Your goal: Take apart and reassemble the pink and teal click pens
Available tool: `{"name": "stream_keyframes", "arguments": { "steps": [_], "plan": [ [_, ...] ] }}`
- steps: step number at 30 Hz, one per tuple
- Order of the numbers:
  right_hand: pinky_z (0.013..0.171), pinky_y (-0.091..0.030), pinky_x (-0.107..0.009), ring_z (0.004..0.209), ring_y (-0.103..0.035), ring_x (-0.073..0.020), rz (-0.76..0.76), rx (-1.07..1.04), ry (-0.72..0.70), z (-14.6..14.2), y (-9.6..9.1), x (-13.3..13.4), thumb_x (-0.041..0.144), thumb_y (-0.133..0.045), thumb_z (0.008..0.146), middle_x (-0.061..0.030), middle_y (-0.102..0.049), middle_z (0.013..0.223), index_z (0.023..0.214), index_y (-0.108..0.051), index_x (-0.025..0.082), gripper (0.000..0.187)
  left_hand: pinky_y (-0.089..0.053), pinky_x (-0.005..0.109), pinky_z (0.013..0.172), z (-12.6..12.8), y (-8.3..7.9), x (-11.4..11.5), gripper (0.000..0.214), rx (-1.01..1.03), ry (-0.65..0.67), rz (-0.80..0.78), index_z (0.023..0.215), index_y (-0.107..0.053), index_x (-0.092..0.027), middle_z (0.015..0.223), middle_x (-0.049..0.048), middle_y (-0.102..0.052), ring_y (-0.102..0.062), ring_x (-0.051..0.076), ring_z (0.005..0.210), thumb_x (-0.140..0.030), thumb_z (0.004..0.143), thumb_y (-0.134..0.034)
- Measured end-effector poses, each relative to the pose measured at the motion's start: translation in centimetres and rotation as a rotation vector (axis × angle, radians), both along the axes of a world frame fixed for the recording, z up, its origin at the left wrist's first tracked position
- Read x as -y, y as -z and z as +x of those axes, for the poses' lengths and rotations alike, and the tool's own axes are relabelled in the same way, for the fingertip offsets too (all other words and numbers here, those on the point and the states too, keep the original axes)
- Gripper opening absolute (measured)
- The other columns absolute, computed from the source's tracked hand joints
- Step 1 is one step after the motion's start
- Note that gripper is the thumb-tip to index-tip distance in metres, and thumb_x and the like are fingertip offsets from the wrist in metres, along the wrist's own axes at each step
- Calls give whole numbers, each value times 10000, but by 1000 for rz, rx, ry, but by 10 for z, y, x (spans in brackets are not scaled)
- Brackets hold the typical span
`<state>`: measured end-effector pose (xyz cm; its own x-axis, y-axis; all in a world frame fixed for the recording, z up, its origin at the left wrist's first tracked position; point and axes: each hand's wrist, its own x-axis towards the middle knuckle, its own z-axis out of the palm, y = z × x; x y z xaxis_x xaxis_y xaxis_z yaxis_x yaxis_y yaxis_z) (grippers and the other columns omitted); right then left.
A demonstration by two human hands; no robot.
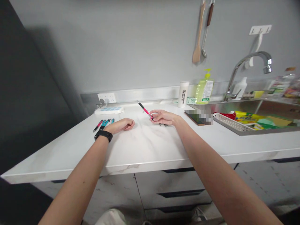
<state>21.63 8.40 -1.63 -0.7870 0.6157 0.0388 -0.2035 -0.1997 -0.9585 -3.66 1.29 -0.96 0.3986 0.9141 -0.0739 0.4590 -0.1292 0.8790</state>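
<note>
My right hand (164,117) rests on the white countertop (150,143) and pinches a pink and black pen (145,110), whose tip points up and to the left. Under that hand lie more dark pens (163,125), mostly hidden. My left hand (120,125), with a black watch (103,135) on the wrist, lies on the counter with its fingers curled in and nothing visible in them. Just left of it sits a small row of pens (104,123), red and teal.
A white power strip (109,110) lies by the wall socket. A white cylinder (183,94) and a green soap bottle (204,88) stand at the back. To the right, a dark tablet (195,118), a sink (262,107) with a basket and packets, and a tap (248,67).
</note>
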Motion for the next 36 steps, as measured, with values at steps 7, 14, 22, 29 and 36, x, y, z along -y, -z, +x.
{"name": "stream_keyframes", "arguments": {
  "steps": [7, 14, 22, 29, 36],
  "plan": [
    [832, -538, -294, 707, -626, -85, 25, -20, 75, -3, 2, -4, -152, -617, 536, 71, -521, 627, 902, -571, 161, 484, -188, 209, 419, -5, 4, -6, 127, 17, 18, -12, 511, -438, -145, 479, -20, -345, -286, 67, 425, -129, 632, -406],
    [862, -528, -318, 824, -651, -124, 11, 0, 128, -4, 1, -4, -75, -640, 618, -22, -628, 899, 915, -563, 155, 383, -201, 207, 419, -6, 5, -5, 129, 45, 29, -13, 521, -424, -150, 489, -26, -342, -293, 66, 425, -128, 647, -420],
    [784, -563, -267, 806, -663, -125, -25, -39, 188, -4, 0, -5, -59, -554, 733, -54, -658, 881, 948, -530, 149, 301, -207, 227, 434, -3, 2, 0, 136, 7, 31, 17, 527, -433, -154, 487, -21, -346, -290, 77, 434, -148, 662, -411],
    [673, -562, -210, 670, -644, -87, -18, -43, 135, -5, -4, 0, -56, -496, 767, -48, -664, 867, 931, -539, 142, 261, -188, 227, 435, -1, 1, 3, 126, 21, 13, 3, 541, -442, -150, 484, -28, -331, -274, 73, 435, -153, 666, -423],
    [541, -522, -187, 514, -571, -69, -18, -75, 45, -3, -3, -2, 5, -481, 801, -14, -625, 700, 965, -555, 134, 221, -190, 224, 433, 4, -3, 8, 113, 22, 4, 8, 510, -435, -154, 474, -28, -327, -275, 76, 436, -139, 621, -418]
  ]
}}
